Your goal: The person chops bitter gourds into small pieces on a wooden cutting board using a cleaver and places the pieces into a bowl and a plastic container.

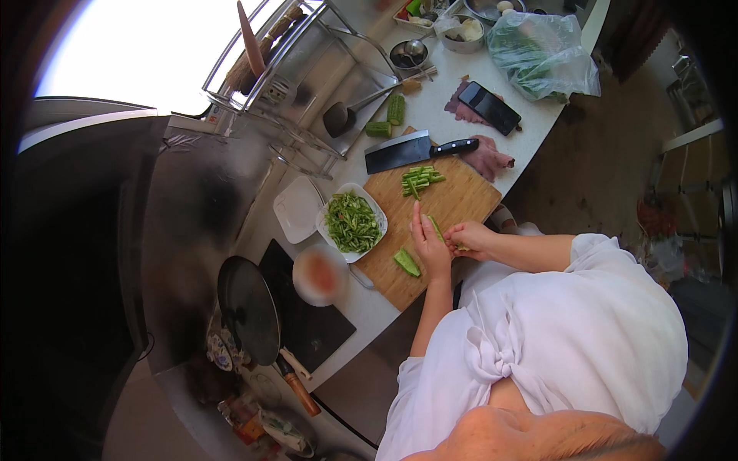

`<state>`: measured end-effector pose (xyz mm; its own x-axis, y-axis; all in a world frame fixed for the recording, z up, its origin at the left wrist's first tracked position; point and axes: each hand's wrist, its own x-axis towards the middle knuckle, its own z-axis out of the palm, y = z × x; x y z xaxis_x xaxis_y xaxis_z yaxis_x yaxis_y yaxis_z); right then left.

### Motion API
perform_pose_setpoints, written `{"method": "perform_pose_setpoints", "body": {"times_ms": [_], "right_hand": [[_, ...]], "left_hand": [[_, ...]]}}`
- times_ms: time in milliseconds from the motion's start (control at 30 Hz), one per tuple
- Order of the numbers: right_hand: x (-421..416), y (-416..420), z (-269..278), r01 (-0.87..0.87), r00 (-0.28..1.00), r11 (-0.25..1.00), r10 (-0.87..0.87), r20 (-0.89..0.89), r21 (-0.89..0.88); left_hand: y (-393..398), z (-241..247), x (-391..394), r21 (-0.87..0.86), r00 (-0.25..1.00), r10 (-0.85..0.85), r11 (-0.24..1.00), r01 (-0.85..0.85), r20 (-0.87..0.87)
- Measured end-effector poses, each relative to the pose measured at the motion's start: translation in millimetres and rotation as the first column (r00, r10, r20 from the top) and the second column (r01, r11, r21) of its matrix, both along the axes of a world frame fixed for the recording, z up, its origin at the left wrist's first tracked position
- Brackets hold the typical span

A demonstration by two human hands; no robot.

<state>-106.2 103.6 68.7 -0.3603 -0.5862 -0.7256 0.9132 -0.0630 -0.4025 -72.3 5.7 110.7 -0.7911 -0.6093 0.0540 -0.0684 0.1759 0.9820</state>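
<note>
Over the near edge of a wooden cutting board (377, 279), my left hand (431, 248) holds a long piece of cucumber (436, 228) upright along its fingers. Close beside it, my right hand (470, 239) pinches a small pale green bit (462, 247), mostly covered by the fingers. Another cut cucumber piece (407, 263) lies on the board left of my hands. Farther up the board sits a pile of cucumber sticks (421, 180). A cleaver (398, 152) rests across the board's far end, its black handle pointing right.
A white dish of shredded greens (353, 222) stands at the board's left, by stacked white plates (297, 210). Two cucumber chunks (395, 109) lie beyond the cleaver. A phone (490, 108) sits on a cloth. A pan (249, 311) stands by a black cooktop (314, 340).
</note>
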Motion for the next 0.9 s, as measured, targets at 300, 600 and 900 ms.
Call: {"method": "perform_pose_setpoints", "body": {"times_ms": [300, 600, 900], "right_hand": [[-44, 137, 5, 0.33, 0.938, 0.943, -0.323, -0.125, 0.043], [-98, 302, 13, 0.909, 0.387, 0.394, -0.919, -0.079, -0.137], [-230, 482, 230, 0.681, -0.625, 0.174, -0.368, -0.688, -0.711]], "left_hand": [[-74, -86, 16, -0.531, 0.941, -0.071, 0.81, 0.248, 0.331], [-59, -66, 3, -0.635, 0.988, 0.057, 0.771, 0.049, 0.145], [-47, -49, -51, -0.621, 0.981, 0.17, 0.78, -0.073, 0.098]]}}
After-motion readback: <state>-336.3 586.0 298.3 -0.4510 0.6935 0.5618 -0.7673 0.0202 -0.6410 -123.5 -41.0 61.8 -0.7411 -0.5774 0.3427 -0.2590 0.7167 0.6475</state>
